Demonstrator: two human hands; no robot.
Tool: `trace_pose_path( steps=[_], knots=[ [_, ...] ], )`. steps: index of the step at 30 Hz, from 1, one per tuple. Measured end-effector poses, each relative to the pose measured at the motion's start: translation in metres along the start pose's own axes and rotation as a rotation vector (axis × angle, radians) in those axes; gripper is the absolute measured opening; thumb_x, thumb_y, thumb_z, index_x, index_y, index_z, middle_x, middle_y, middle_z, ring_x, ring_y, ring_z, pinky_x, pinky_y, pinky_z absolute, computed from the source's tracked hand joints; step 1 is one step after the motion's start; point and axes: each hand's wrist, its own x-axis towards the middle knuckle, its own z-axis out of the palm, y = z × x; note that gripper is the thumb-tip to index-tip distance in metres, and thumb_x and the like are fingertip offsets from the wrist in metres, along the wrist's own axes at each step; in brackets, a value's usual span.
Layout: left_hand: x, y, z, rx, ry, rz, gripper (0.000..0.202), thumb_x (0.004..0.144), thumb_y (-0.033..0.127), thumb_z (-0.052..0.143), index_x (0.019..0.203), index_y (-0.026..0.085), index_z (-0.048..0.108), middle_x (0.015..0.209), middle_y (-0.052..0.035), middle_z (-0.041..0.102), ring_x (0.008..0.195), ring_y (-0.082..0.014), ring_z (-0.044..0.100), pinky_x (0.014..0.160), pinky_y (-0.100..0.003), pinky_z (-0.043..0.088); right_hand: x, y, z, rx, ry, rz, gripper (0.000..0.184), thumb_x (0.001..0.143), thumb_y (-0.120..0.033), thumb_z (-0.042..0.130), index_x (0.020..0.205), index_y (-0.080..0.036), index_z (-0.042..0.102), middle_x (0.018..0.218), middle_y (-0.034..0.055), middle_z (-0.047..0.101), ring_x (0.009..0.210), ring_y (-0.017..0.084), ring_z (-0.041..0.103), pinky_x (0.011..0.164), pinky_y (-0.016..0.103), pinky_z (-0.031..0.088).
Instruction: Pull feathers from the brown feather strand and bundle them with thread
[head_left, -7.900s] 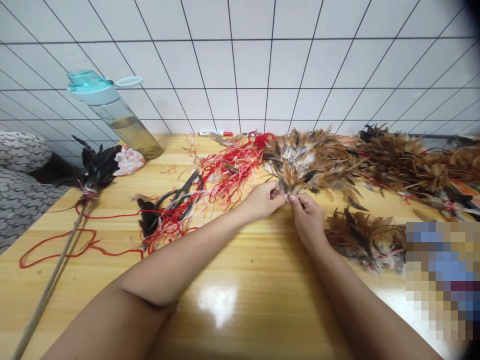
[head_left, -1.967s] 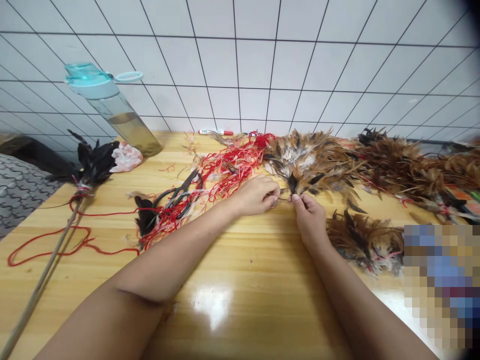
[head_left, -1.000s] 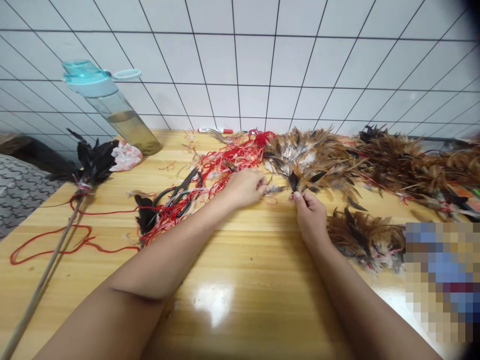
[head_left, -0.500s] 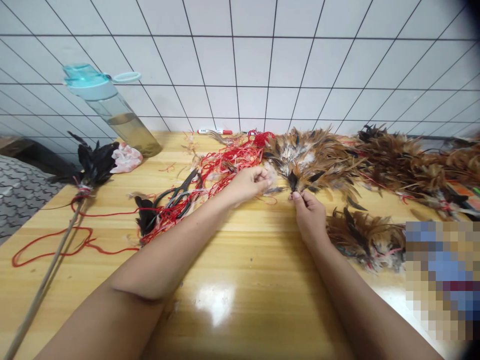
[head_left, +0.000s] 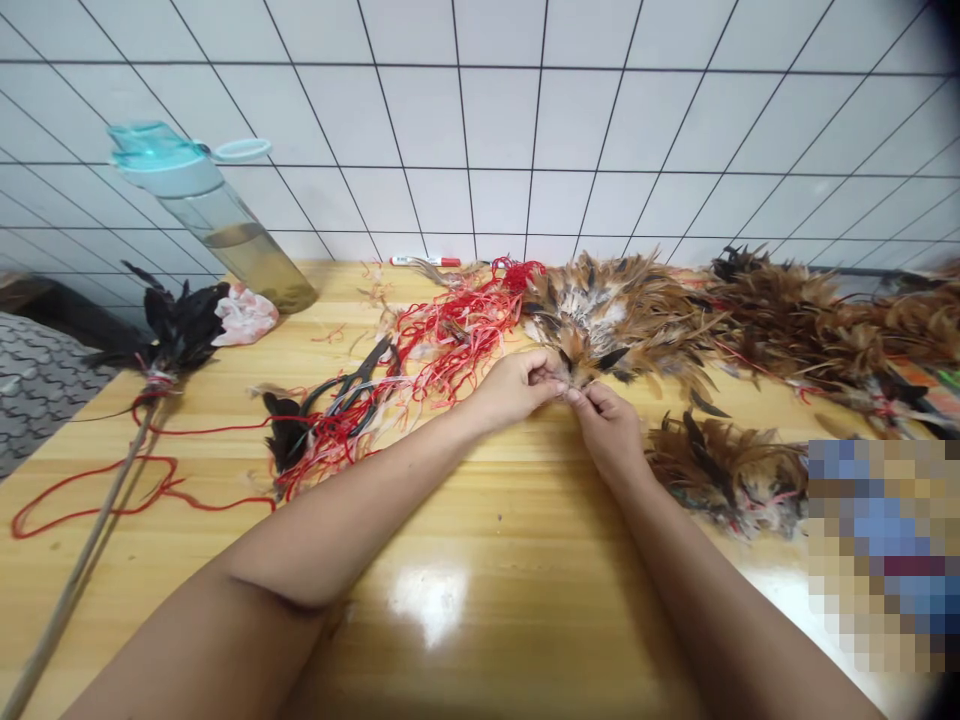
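"Small brown-and-black feather tuft [head_left: 577, 356] — where?"
"Just before the large brown-and-white feather heap [head_left: 637, 310], base pinched in the right hand [head_left: 613, 430]."
"Left hand [head_left: 517, 388]?"
"Narrow, at that same base — can't tell if gripping."

Looking at a pale tiled wall [head_left: 495, 110], gridded in dark lines, and below it a wooden table [head_left: 517, 610] flashing with white glare [head_left: 431, 600]!

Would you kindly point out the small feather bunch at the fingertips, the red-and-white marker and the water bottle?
Small feather bunch [head_left: 580, 352], head view: its brown feathers.
Red-and-white marker [head_left: 424, 261], head view: its white barrel.
Water bottle [head_left: 219, 216], head view: its clear wall.
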Motion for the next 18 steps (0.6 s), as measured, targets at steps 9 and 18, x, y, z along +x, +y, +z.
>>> trace_pose_path(
  steps=[9, 18],
  knots=[
    [0.003, 0.0, -0.005, 0.084, -0.001, 0.021, 0.008, 0.074, 0.023, 0.059, 0.075, 0.015, 0.056, 0.068, 0.002, 0.057, 0.063, -0.0091, 0.05, 0.059, -0.021, 0.038, 0.001, 0.007, 0.001, 0.052, -0.01, 0.013, 0.031, 0.075, -0.045, 0.058, 0.057, -0.021, 0.053, 0.063, -0.0006, 0.052, 0.063, 0.015, 0.046, 0.063, 0.029, 0.039],
    [0.007, -0.008, -0.034, 0.77, 0.071, 0.114, 0.009, 0.078, 0.018, 0.055, 0.075, 0.016, 0.063, 0.077, -0.0036, 0.063, 0.071, -0.0147, 0.054, 0.071, -0.027, 0.042, -0.002, -0.003, -0.002, 0.136, 0.069, 0.139, 0.027, 0.078, -0.044, 0.054, 0.071, -0.019, 0.062, 0.067, -0.0006, 0.057, 0.069, 0.015, 0.049, 0.067, 0.028, 0.038]
  ],
)
